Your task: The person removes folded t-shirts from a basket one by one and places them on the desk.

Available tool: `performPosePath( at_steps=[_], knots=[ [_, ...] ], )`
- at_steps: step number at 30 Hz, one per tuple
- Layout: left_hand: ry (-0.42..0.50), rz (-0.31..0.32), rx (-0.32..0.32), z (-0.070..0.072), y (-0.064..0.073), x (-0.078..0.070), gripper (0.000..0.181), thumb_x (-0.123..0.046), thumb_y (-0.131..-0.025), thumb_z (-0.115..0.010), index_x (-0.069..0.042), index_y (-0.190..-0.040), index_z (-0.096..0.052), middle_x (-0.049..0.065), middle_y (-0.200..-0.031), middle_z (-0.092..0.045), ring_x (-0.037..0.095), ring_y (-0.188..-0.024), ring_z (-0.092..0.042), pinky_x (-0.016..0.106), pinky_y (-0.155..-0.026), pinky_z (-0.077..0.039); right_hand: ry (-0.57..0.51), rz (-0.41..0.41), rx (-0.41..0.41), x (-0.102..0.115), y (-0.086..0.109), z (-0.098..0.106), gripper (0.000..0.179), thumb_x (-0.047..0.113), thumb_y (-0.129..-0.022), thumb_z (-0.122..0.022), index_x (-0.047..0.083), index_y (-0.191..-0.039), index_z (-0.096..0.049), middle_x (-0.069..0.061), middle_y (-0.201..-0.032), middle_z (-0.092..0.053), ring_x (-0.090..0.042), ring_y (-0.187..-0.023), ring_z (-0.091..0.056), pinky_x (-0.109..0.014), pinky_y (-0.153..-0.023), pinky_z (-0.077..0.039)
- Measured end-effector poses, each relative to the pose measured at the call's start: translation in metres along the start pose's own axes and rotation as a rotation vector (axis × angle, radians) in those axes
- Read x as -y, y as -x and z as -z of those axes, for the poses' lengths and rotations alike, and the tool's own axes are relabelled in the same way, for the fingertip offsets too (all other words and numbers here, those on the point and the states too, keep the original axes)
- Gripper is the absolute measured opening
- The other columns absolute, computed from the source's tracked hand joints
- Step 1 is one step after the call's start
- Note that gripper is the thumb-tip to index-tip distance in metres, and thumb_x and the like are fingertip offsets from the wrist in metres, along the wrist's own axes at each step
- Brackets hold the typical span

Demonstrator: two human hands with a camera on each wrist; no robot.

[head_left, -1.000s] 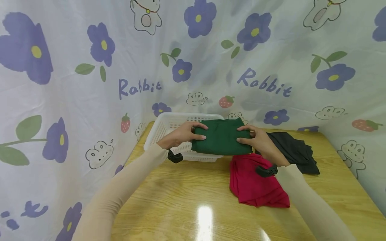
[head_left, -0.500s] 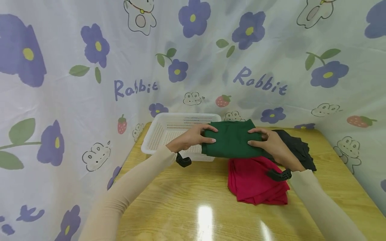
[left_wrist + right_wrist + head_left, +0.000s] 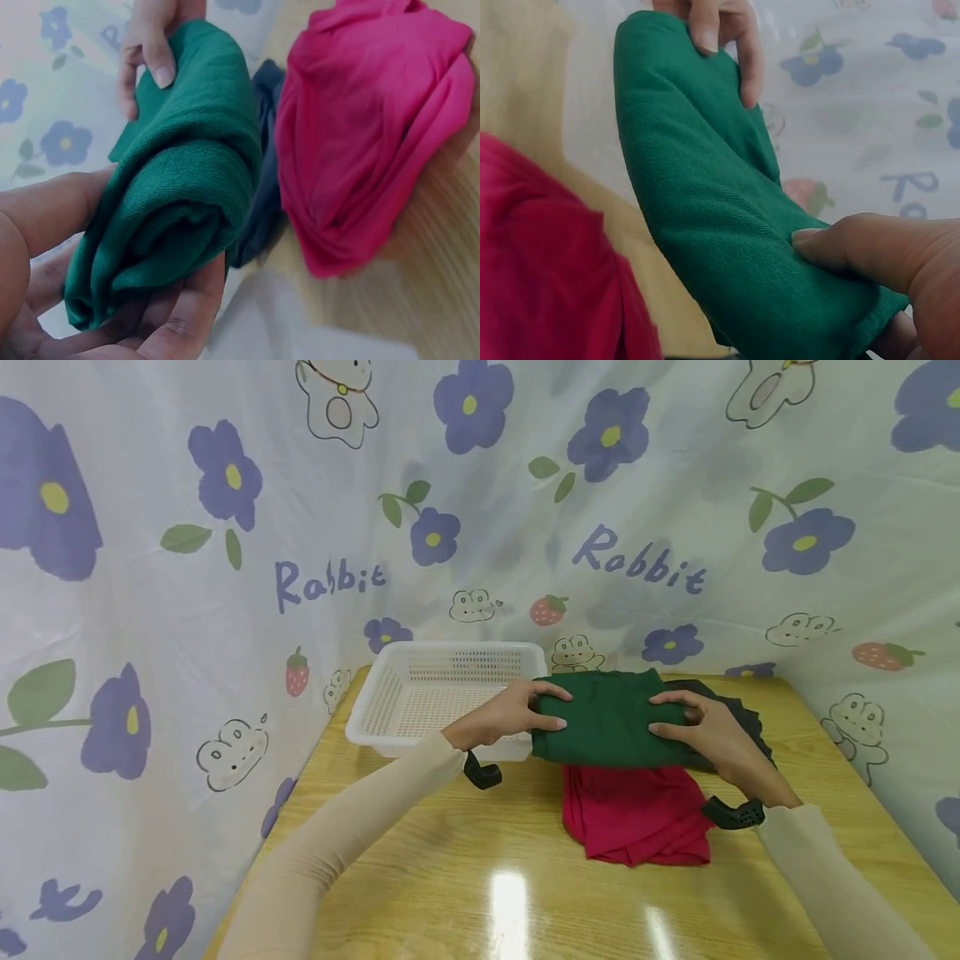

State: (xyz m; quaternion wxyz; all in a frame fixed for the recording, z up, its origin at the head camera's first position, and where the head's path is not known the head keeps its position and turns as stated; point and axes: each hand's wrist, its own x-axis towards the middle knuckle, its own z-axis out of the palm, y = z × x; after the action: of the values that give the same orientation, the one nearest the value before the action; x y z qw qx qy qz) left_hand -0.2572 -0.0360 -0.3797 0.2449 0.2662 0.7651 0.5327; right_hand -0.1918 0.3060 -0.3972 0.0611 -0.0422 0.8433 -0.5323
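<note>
A folded green garment is held up between both hands, its layers rolled at the end as the left wrist view shows. My left hand grips its left end, thumb on the near face and fingers curled beneath. At the right end my right hand pinches it the same way, with the thumb pressing into the cloth. Below the green cloth lies a crumpled red garment on the wooden table, partly covered from the head camera. A dark garment lies behind my right hand, mostly hidden.
A white perforated plastic basket stands at the back left of the wooden table, close to my left hand. A patterned curtain with flowers and rabbits hangs behind and along both sides.
Both hands have carried the green garment rightward and slightly down, away from in front of the basket to above the red and dark garments. More of the basket's inside shows now.
</note>
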Motion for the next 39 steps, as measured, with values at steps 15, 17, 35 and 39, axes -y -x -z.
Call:
performPosePath(
  at_steps=[15,17,35,39],
  knots=[
    [-0.045,-0.049,0.049,-0.05,-0.028,0.0,0.045,-0.015,-0.094,-0.078,-0.018,-0.137,-0.066,0.004,-0.101,-0.067,0.018,-0.085,-0.061,0.029,-0.073,-0.054,0.04,-0.031,-0.041,-0.045,0.024,0.034,0.054,0.027,-0.097,-0.075,0.01,-0.144,-0.056,-0.027,-0.156,-0.031,-0.026,-0.116,-0.052,-0.029,-0.079,-0.058],
    [-0.061,-0.05,0.053,-0.057,-0.031,-0.001,0.045,-0.015,-0.095,-0.077,-0.018,-0.138,-0.065,0.001,-0.102,-0.066,0.015,-0.084,-0.059,0.029,-0.075,-0.052,0.039,-0.039,-0.039,-0.047,0.028,0.038,0.053,0.028,-0.098,-0.075,0.011,-0.144,-0.057,-0.028,-0.159,-0.025,-0.036,-0.125,-0.046,-0.028,-0.08,-0.057],
    [-0.001,-0.013,0.066,-0.126,-0.068,-0.006,0.045,-0.007,-0.091,-0.08,-0.019,-0.134,-0.07,-0.006,-0.135,-0.059,0.002,-0.111,-0.056,0.021,-0.083,-0.054,0.012,-0.146,-0.107,-0.098,0.063,0.081,0.048,0.034,-0.1,-0.07,0.024,-0.146,-0.058,-0.02,-0.17,-0.004,-0.061,-0.147,-0.008,-0.077,-0.108,-0.024],
    [0.006,0.009,0.07,-0.143,-0.079,-0.002,0.045,-0.007,-0.091,-0.08,-0.022,-0.132,-0.071,-0.01,-0.137,-0.056,0.001,-0.112,-0.053,0.021,-0.08,-0.053,0.027,-0.175,-0.128,-0.11,0.069,0.09,0.049,0.038,-0.1,-0.07,0.027,-0.147,-0.057,-0.019,-0.171,0.003,-0.062,-0.146,-0.008,-0.078,-0.108,-0.022]
  ],
)
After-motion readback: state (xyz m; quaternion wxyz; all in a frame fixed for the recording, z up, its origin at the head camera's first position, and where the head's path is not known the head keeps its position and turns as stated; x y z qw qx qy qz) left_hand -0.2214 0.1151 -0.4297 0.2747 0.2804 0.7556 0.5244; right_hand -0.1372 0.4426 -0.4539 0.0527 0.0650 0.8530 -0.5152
